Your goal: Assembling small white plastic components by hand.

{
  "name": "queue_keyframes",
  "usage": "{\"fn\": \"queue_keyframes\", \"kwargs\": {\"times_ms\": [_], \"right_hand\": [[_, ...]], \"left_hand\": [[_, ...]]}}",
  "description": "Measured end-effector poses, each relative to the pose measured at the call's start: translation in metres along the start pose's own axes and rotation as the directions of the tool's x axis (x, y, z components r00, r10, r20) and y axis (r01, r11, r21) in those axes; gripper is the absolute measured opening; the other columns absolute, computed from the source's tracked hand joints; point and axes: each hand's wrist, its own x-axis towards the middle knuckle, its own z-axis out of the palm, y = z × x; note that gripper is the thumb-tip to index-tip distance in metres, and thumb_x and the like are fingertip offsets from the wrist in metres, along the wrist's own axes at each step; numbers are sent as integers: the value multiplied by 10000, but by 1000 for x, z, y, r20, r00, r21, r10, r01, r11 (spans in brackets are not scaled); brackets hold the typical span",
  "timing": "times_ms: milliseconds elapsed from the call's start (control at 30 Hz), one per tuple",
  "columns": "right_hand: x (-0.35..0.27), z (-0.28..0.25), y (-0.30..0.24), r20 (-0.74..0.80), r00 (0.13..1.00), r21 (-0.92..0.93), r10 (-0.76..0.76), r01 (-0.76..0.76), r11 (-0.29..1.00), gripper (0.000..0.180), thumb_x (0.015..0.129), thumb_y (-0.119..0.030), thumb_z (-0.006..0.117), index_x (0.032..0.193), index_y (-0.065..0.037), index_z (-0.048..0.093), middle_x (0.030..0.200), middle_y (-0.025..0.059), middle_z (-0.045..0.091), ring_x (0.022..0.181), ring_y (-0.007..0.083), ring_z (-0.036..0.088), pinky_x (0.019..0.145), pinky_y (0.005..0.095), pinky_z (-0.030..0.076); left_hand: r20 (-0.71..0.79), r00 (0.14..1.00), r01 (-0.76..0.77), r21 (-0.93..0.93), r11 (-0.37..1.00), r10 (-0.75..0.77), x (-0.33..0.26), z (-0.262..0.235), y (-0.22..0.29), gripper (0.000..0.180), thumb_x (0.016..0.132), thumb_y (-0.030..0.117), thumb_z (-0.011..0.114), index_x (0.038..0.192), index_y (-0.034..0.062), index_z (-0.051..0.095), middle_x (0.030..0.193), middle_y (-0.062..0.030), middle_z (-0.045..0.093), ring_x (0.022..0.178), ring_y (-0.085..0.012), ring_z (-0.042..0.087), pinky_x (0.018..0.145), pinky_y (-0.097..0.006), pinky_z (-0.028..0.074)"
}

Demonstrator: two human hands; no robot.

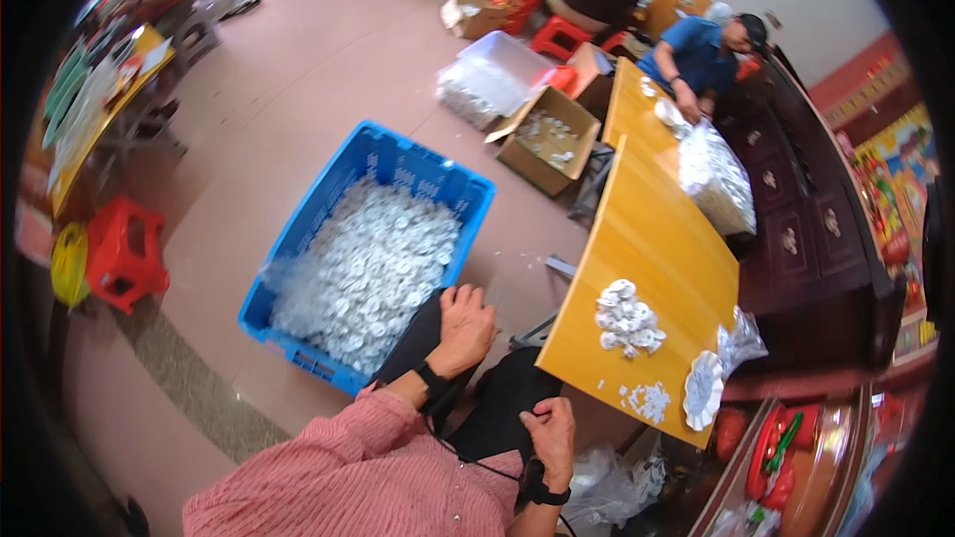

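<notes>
White pcs (370, 264): small, ring-like, heaped loose in blue crate (386, 153). Each prob light, stiff, slides easily; full crate likely heavy. Hold: pinch single pcs by edge, scoop for bulk; crate by opposite rims. L grip (466, 330) rests on dark-clad thigh (413, 341) just R of crate's near end, fingers loosely curled, nothing seen in it. R grip (550, 438) farther R of crate, fingers part-bent, can't tell if anything's pinched. Worktop (647, 209) R of crate w/ white pile (629, 318). Open carton (542, 167) beyond crate, to R.
</notes>
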Motion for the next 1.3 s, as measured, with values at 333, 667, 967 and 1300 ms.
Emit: {"fn": "queue_keyframes", "kwargs": {"times_ms": [333, 667, 967, 1300], "right_hand": [[-4, -4, -13, 22, 998, 37, 61, -62, 997, 263, 749, -40, 821, 851, -3, 582, 902, 132, 556, 738, 261, 618, 693, 371, 517], [-14, -3, -7, 0, 996, 120, 87, -87, 989, 279, 726, -34, 831, 848, -11, 581, 878, 115, 555, 719, 248, 609, 675, 361, 510], [-16, -8, -11, 12, 998, 128, 61, -62, 990, 221, 783, -44, 791, 847, -2, 584, 889, 127, 562, 761, 279, 609, 682, 380, 507], [-11, -48, -13, -389, 921, 177, 26, 47, 983, 83, 869, -54, 720, 922, -5, 680, 903, 133, 638, 716, 261, 653, 640, 341, 518]], "left_hand": [[161, 987, -22, 60, 998, 13, 18, 10, -18, 243, 735, 271, 796, 876, 83, 735, 980, -86, 636, 1042, -301, 540, 831, -480, 406], [176, 984, -28, 61, 998, 17, 19, 8, -20, 275, 756, 243, 773, 986, 95, 753, 1055, -63, 675, 1066, -295, 571, 875, -483, 423], [168, 986, -27, 39, 999, 20, 20, 12, -17, 269, 754, 239, 774, 974, 87, 748, 1046, -81, 664, 1063, -298, 563, 904, -486, 411], [193, 981, -17, 56, 998, 6, 23, 7, -15, 291, 784, 274, 779, 1008, 91, 752, 1064, -75, 677, 1066, -302, 577, 891, -476, 421]]}}
